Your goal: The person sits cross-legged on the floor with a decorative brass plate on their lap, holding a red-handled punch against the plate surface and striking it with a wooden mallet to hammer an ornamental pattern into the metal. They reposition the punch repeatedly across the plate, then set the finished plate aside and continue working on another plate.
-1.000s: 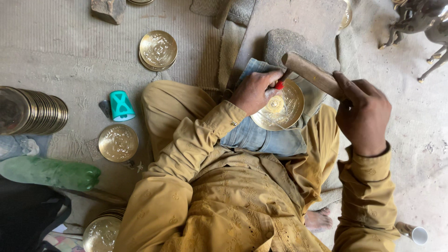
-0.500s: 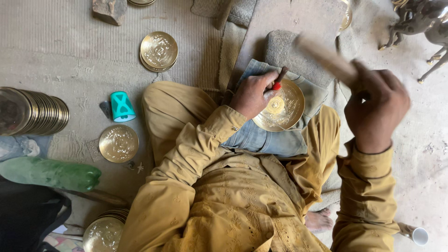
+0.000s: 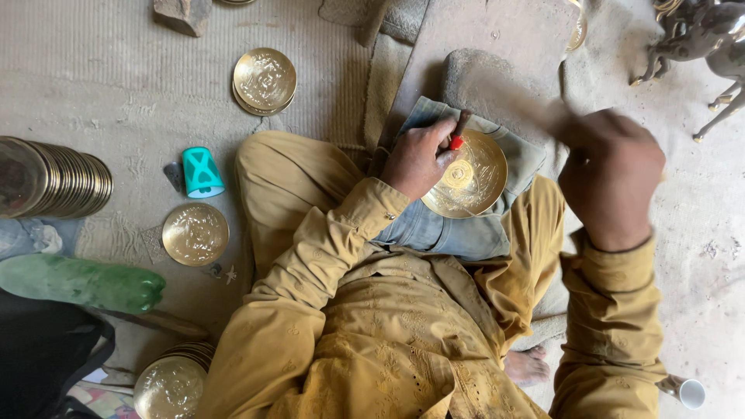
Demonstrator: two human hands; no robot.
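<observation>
plate stack (image 3: 54, 177): on its edge, at 9 o'clock
teal cup (image 3: 201, 171): on the floor, just right of the stack
green bottle (image 3: 81, 282): lying at 8 o'clock
loose plates (image 3: 265, 80): at 11 o'clock
metal horse (image 3: 702, 39): at 2 o'clock
white cup (image 3: 690, 393): at 4 o'clock

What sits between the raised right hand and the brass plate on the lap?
Nothing visible blocks it. The right hand is up beside the brass plate, with only blue cloth under the gap. The left hand holds a red-tipped punch on the plate's far-left rim.
</observation>
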